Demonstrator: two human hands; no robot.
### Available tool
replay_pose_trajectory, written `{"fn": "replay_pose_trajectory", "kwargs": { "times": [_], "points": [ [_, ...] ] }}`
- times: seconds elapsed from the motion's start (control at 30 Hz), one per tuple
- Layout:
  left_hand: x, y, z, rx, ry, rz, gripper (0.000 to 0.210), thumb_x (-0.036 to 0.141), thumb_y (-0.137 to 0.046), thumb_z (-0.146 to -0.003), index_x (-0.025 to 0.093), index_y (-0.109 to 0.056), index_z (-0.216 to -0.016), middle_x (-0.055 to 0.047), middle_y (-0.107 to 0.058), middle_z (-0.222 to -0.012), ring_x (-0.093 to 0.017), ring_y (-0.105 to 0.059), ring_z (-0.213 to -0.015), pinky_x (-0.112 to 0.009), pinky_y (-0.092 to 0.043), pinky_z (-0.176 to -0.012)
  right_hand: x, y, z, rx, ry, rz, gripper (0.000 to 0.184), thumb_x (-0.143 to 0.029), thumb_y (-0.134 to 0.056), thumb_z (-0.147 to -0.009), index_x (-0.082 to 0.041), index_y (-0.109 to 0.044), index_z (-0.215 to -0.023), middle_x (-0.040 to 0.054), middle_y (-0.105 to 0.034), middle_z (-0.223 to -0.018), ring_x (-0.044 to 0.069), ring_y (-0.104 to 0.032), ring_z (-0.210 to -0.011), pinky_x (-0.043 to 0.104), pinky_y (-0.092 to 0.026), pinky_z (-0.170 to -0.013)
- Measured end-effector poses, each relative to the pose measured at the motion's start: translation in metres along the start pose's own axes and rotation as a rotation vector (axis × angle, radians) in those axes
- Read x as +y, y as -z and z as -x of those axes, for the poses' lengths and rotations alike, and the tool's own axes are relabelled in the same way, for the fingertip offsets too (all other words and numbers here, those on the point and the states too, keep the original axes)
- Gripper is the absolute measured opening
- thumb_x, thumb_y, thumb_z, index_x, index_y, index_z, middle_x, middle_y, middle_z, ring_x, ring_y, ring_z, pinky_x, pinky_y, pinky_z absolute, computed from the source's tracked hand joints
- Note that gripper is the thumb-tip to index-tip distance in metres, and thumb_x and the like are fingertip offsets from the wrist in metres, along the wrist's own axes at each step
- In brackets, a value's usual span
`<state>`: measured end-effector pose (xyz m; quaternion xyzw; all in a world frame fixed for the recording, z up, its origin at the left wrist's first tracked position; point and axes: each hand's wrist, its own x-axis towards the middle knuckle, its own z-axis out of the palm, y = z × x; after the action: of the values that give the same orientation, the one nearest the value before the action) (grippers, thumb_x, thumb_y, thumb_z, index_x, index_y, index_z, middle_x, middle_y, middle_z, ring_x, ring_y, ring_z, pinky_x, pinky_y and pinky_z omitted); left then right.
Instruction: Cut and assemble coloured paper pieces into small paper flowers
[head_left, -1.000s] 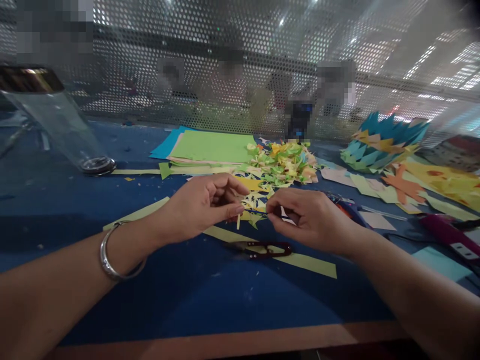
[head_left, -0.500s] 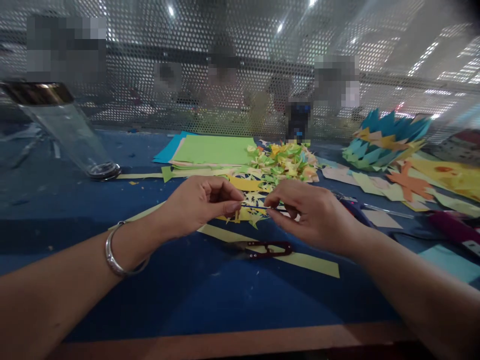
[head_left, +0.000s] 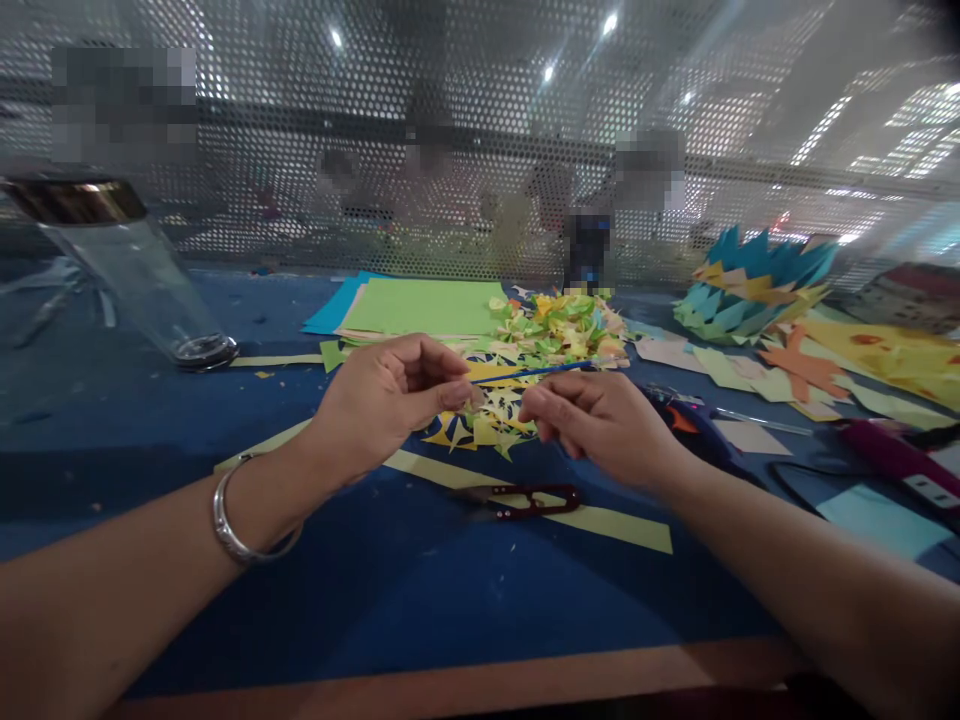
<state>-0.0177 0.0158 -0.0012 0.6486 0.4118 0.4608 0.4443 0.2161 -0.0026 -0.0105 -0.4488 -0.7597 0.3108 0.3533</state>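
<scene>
Thumb and fingers of my left hand (head_left: 401, 395) are pinched on one end of a thin blue stick (head_left: 532, 373), which points right over the paper scraps. My right hand (head_left: 592, 415) is just below the stick with its fingers curled and thumb pressed in; what they hold, if anything, is hidden. Under both hands lies a heap of small yellow and green paper cuttings (head_left: 487, 430). Dark red thread snips (head_left: 525, 498) rest across a pale yellow paper strip (head_left: 622, 528) in front of me.
A tilted-looking glass bottle (head_left: 135, 275) stands left. Behind are stacked coloured sheets (head_left: 427, 305) and a pile of folded paper pieces (head_left: 570, 325). To the right are a blue layered paper craft (head_left: 750, 285), an orange paper cutout (head_left: 802, 365) and a purple-handled tool (head_left: 892, 455) with a cord.
My right hand has dropped slightly and moved off the stick's line. The blue stick now shows at greater length, its right end raised above the right hand, while my left hand keeps its pinch.
</scene>
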Motion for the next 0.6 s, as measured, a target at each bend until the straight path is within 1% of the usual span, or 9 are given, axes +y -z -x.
{"fn": "replay_pose_trajectory", "kwargs": {
  "times": [0.1,0.17,0.23,0.37,0.6],
  "points": [
    [0.0002,-0.0019,0.002,-0.034,0.005,0.028,0.021,0.025,-0.084,-0.071,0.021,-0.07,-0.086,-0.002,-0.071,-0.081,-0.016,-0.067,-0.077,-0.028,-0.053,-0.075,0.0032,-0.0051,-0.004,-0.004,-0.115,-0.368,0.048,-0.059,-0.054,-0.094,-0.017,-0.07,-0.078,-0.0002,-0.059,-0.059,0.008,-0.047,-0.044,0.023,-0.033,-0.042],
    [0.0007,-0.003,0.0032,-0.051,0.013,0.034,0.02,0.025,-0.084,-0.072,0.02,-0.07,-0.086,-0.002,-0.07,-0.081,-0.015,-0.066,-0.077,-0.027,-0.053,-0.075,0.0031,-0.0076,-0.0056,0.017,-0.174,-0.514,0.046,-0.056,-0.056,-0.094,-0.016,-0.071,-0.075,-0.0001,-0.058,-0.057,0.008,-0.046,-0.043,0.022,-0.032,-0.04],
    [0.0012,-0.0039,0.004,-0.07,0.015,0.045,0.02,0.026,-0.083,-0.073,0.02,-0.069,-0.086,-0.001,-0.069,-0.081,-0.014,-0.065,-0.076,-0.027,-0.052,-0.074,0.002,-0.0088,-0.0065,0.041,-0.226,-0.599,0.043,-0.052,-0.06,-0.093,-0.015,-0.071,-0.073,-0.0002,-0.057,-0.056,0.007,-0.044,-0.042,0.022,-0.03,-0.039],
    [0.0014,-0.0056,0.0047,-0.118,0.048,0.095,0.022,0.026,-0.083,-0.075,0.018,-0.067,-0.088,0.001,-0.067,-0.081,-0.012,-0.063,-0.075,-0.026,-0.052,-0.076,0.0002,-0.0081,-0.007,0.069,-0.264,-0.649,0.038,-0.046,-0.068,-0.089,-0.015,-0.07,-0.067,-0.0014,-0.055,-0.052,0.006,-0.043,-0.04,0.02,-0.028,-0.038],
    [-0.0019,-0.0066,0.0046,-0.169,0.178,0.23,0.029,0.023,-0.086,-0.072,0.016,-0.066,-0.092,0.002,-0.065,-0.086,-0.01,-0.063,-0.08,-0.026,-0.051,-0.079,0.0012,-0.0085,-0.0065,0.095,-0.22,-0.606,0.037,-0.044,-0.066,-0.092,-0.015,-0.071,-0.068,-0.0018,-0.056,-0.052,0.004,-0.043,-0.038,0.02,-0.027,-0.037]
  ]
}}
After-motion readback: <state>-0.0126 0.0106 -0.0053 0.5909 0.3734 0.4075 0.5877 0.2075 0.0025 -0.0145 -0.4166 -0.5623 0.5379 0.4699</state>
